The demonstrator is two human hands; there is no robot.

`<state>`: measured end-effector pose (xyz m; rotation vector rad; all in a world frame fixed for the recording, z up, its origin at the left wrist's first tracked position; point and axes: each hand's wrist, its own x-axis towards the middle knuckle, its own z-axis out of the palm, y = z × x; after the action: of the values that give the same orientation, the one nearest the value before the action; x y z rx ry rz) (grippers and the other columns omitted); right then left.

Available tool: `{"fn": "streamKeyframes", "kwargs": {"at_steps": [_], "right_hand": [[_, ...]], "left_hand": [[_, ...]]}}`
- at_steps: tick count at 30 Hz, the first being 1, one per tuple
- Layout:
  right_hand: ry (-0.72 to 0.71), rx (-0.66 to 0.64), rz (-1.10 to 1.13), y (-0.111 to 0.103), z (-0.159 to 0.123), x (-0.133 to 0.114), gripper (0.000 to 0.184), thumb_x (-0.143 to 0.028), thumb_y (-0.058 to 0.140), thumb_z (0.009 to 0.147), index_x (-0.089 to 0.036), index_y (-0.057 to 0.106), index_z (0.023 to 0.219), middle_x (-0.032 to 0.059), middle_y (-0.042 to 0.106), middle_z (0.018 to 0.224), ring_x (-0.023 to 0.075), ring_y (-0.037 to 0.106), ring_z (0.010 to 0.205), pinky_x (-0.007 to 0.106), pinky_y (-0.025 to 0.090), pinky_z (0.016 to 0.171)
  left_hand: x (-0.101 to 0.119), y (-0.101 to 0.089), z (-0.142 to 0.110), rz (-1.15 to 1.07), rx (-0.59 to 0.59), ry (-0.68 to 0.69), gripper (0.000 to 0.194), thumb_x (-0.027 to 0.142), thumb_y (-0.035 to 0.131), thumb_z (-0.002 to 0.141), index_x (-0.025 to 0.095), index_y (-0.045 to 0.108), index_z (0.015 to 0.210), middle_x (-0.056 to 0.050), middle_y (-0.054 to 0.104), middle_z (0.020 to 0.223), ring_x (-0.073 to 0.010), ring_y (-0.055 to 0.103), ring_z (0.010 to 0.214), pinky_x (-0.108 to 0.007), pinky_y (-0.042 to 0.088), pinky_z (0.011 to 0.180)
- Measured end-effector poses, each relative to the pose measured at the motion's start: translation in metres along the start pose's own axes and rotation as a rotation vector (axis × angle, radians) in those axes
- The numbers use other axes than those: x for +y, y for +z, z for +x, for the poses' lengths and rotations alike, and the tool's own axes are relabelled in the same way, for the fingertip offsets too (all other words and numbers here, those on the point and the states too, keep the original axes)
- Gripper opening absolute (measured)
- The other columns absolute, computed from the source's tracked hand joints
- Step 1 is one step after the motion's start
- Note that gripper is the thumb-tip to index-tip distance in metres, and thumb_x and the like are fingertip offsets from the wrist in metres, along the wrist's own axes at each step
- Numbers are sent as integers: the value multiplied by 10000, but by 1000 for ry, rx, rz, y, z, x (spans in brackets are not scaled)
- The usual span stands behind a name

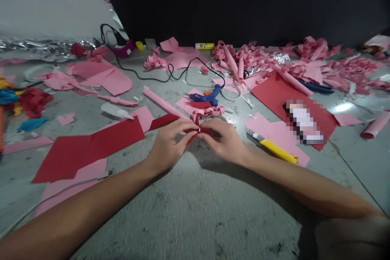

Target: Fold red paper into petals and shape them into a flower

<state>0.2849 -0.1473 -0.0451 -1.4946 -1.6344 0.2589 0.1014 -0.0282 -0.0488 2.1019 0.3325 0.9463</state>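
Both hands meet in the middle, thumbs and fingers pinching a small folded piece of red paper above the grey surface. My left hand is closed on its left side, and my right hand is closed on its right side. A tiny white bit shows between the fingertips; what it is I cannot make out. Much of the red paper is hidden by the fingers. Just beyond lie a blue glue gun, a twisted pink paper strip and a rolled pink paper tube.
Red sheets lie at left, with a white cable below. At right are a yellow-handled tool, a red sheet and a pixelated object. Crumpled pink paper, a black cord and a glue stick lie farther back.
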Motion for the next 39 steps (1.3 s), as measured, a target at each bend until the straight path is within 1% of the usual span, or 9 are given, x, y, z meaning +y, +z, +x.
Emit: {"fn": "streamKeyframes", "kwargs": {"at_steps": [6,11,14,19,23,28,31,35,39], "right_hand": [[-72,0,17,-6,-6,1,117,-253,691,1055,-203,783,1110,78,831,1002,217,753,905,379,595,835],[-39,8,80,-7,-9,5,106,-256,716,1045,-207,804,1078,75,839,999,209,774,902,368,614,825],[-25,11,121,-8,-9,4,110,-237,720,1041,-221,811,1100,70,846,1031,210,789,944,374,633,860],[-76,-13,120,-9,-10,2,179,-179,645,1070,-221,803,1141,67,846,1048,220,793,1019,409,643,938],[-107,-13,114,-8,-10,4,183,-223,627,1096,-228,806,1136,61,845,1036,215,788,990,409,648,922],[-67,-15,122,-9,-9,3,171,-224,634,1097,-207,803,1116,74,849,1034,220,788,973,393,635,898],[-57,-7,118,-10,-9,1,151,-209,650,1084,-186,796,1113,84,848,1031,220,790,968,384,637,895],[-52,12,109,-10,-9,0,145,-181,683,1055,-194,790,1151,89,850,1090,226,795,1032,399,644,946],[-86,35,106,-10,-9,0,134,-182,709,1037,-204,788,1143,100,842,1130,233,793,1068,409,657,945]], "left_hand": [[0,-1,1,-61,-47,-40,156,147,783,969,217,790,1108,-37,811,1083,-170,759,1003,-306,607,923],[4,-2,4,-44,-100,-44,84,159,772,985,217,782,1044,-31,801,1058,-170,753,1002,-312,605,936],[6,-4,4,-4,-97,-14,70,165,757,1003,223,778,1036,-30,800,1052,-170,753,991,-310,612,921],[9,-5,1,51,-94,3,96,157,766,999,244,781,1039,-15,794,1040,-162,752,951,-306,620,873],[9,-6,-1,82,-103,0,112,148,763,999,247,790,1044,-15,799,1047,-161,755,941,-308,626,854],[7,-7,0,76,-105,-37,149,158,803,973,244,797,1095,-20,808,1093,-169,760,1008,-303,627,900],[7,-7,1,69,-111,-27,138,143,799,972,240,798,1071,-13,806,1086,-156,758,1002,-285,619,903],[9,-6,2,69,-102,-23,122,140,791,977,233,797,1056,-21,807,1079,-162,760,991,-295,622,896],[11,-6,3,69,-113,-39,109,153,774,990,236,796,1057,-29,812,1073,-176,767,978,-319,633,906]]}}
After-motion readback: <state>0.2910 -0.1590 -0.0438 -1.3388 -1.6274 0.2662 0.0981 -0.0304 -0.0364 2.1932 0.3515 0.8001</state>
